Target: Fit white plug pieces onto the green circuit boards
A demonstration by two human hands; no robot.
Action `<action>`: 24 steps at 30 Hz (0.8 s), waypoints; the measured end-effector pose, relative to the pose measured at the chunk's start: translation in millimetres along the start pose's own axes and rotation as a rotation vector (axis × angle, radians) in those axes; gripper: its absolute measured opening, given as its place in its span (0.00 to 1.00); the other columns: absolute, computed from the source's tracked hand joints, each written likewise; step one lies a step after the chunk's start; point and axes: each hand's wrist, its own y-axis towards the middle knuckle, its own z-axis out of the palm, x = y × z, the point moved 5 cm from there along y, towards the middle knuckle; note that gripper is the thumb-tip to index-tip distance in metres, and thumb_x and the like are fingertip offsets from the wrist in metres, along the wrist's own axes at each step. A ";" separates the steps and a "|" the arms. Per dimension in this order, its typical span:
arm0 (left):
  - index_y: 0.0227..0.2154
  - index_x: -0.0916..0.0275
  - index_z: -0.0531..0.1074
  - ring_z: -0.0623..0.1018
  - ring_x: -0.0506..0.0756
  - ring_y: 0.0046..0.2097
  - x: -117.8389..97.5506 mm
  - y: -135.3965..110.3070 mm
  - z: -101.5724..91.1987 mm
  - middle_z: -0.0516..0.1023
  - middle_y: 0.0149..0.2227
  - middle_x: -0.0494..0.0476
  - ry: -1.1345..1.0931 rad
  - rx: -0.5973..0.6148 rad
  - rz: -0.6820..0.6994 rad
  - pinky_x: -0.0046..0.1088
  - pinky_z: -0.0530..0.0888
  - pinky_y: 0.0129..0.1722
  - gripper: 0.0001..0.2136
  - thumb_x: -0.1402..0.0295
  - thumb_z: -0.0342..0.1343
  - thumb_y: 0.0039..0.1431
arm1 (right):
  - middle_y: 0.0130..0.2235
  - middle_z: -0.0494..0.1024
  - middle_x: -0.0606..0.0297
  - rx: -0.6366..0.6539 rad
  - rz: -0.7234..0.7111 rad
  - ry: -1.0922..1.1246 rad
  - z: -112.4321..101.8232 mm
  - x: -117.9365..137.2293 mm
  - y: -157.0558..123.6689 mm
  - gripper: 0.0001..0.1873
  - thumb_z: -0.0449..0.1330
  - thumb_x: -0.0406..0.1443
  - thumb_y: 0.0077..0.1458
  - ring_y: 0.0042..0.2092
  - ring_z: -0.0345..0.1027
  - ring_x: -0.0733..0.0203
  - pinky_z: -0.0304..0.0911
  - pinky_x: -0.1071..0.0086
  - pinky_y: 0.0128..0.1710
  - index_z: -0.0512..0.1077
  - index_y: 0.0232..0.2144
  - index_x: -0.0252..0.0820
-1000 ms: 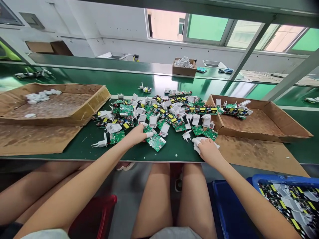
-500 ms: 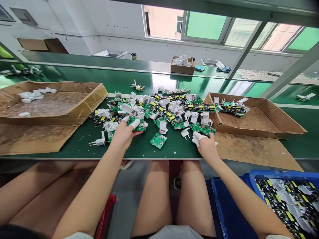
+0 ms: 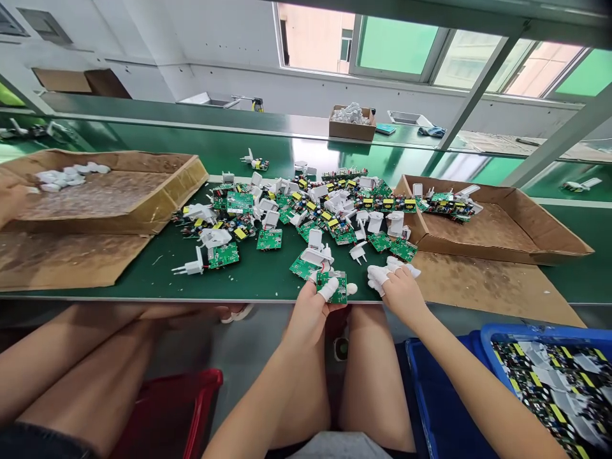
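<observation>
Desk [image 3: 261, 280] bare along front edge between lone white plug [image 3: 189, 268] and loose board [image 3: 302, 266]: open lane. Heap of boards and plugs [image 3: 310, 210] blocks the middle; left tray [image 3: 189, 185] and right tray [image 3: 418, 229] wall its flanks. Left hand [image 3: 310, 306] with green board [image 3: 337, 288] and right hand [image 3: 401, 290] crowd the front edge right of the lane.

The 2 forearms [image 3: 268, 395] are bare. The left hand [image 3: 310, 307] and the right hand [image 3: 404, 294] wear white finger cots [image 3: 329, 288] on several fingertips. Bare legs [image 3: 373, 382] show below light grey shorts [image 3: 335, 447].
</observation>
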 end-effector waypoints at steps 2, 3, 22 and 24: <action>0.38 0.66 0.63 0.75 0.57 0.34 5.0 0.4 1.6 0.70 0.37 0.57 -0.029 -0.012 -0.046 0.24 0.73 0.23 0.13 0.74 0.56 0.48 | 0.23 0.70 0.57 0.005 0.059 0.027 -6.7 -1.2 3.9 0.15 0.45 0.28 0.56 0.28 0.59 0.54 0.54 0.63 0.31 0.72 0.30 0.31; 0.39 0.66 0.63 0.75 0.56 0.35 6.4 0.5 2.4 0.70 0.38 0.58 -0.051 -0.031 -0.066 0.25 0.73 0.24 0.11 0.74 0.53 0.51 | 0.26 0.72 0.55 -0.004 0.098 0.062 -11.0 -1.4 7.0 0.15 0.45 0.29 0.58 0.30 0.60 0.53 0.55 0.62 0.32 0.71 0.31 0.31; 0.47 0.60 0.60 0.66 0.54 0.49 31.5 -2.4 13.1 0.65 0.49 0.56 0.022 0.115 0.046 0.27 0.64 0.50 0.28 0.63 0.63 0.43 | 0.40 0.73 0.61 -0.251 0.382 0.674 -25.8 31.5 -2.9 0.09 0.52 0.34 0.57 0.45 0.63 0.55 0.63 0.61 0.40 0.66 0.42 0.46; 0.47 0.62 0.61 0.65 0.56 0.51 30.5 -5.4 14.1 0.65 0.50 0.58 0.063 0.117 0.083 0.29 0.63 0.52 0.29 0.62 0.64 0.41 | 0.44 0.71 0.60 -0.216 0.384 0.690 -25.4 30.5 -15.7 0.12 0.51 0.36 0.57 0.47 0.62 0.52 0.63 0.58 0.40 0.65 0.44 0.48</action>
